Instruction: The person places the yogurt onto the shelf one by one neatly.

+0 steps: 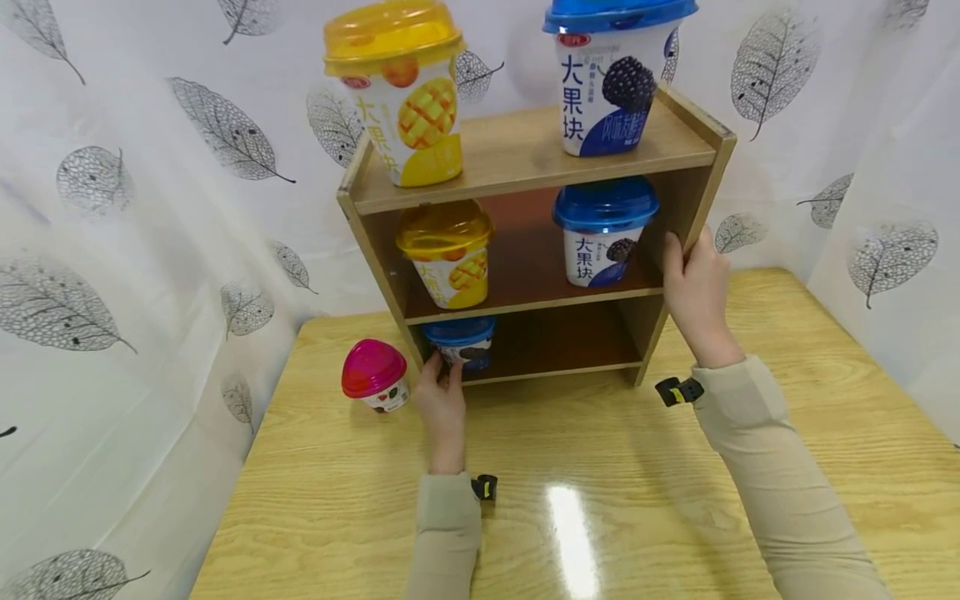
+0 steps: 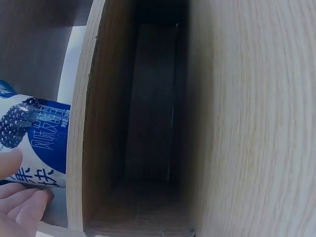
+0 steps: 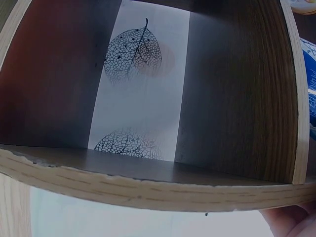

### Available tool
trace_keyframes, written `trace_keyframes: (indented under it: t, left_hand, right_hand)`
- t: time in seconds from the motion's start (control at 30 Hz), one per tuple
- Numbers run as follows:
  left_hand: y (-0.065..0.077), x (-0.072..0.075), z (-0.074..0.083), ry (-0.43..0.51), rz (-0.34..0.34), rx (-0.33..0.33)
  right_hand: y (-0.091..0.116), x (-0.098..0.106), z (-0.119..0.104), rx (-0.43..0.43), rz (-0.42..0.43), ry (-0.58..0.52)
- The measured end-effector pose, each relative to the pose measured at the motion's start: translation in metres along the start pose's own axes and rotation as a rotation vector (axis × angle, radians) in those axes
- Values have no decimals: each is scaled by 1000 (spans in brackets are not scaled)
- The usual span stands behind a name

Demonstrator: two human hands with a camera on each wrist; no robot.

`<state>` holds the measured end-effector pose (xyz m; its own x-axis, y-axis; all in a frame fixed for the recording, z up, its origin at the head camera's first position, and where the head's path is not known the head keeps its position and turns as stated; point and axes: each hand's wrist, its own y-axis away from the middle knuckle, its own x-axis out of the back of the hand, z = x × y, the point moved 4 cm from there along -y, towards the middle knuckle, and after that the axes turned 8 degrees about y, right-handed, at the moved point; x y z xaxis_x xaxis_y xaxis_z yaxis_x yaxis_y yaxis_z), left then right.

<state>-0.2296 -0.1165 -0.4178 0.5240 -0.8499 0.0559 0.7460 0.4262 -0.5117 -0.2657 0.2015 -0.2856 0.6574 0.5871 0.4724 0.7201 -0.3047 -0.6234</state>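
My left hand (image 1: pixel 441 412) grips a blue-lidded yogurt cup (image 1: pixel 460 332) at the left end of the bottom compartment of a wooden shelf (image 1: pixel 510 154). In the left wrist view the thumb lies on the front of this blackberry cup (image 2: pixel 47 131), the fingers along its side. The lid is out of that view. My right hand (image 1: pixel 699 296) holds the right side panel of the shelf, thumb at the front edge and fingers behind it. Only part of the right hand (image 3: pixel 294 222) shows in the right wrist view, below the panel.
Yellow-lidded cups stand on the top (image 1: pixel 420 117) and middle (image 1: pixel 453 267) boards at left. Blue-lidded cups stand on the top (image 1: pixel 607 92) and middle (image 1: pixel 603 237) boards at right. A pink-lidded cup (image 1: pixel 373 371) leans on the table (image 1: pixel 337 500) left of the shelf. A leaf-patterned curtain (image 1: pixel 187 217) hangs behind.
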Motion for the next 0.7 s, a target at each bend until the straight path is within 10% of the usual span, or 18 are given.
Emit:
trace_keyframes:
  t: [0.7]
  left_hand:
    - [7, 35, 5, -73, 72, -14]
  right_hand:
    - [0, 0, -2, 13, 22, 6]
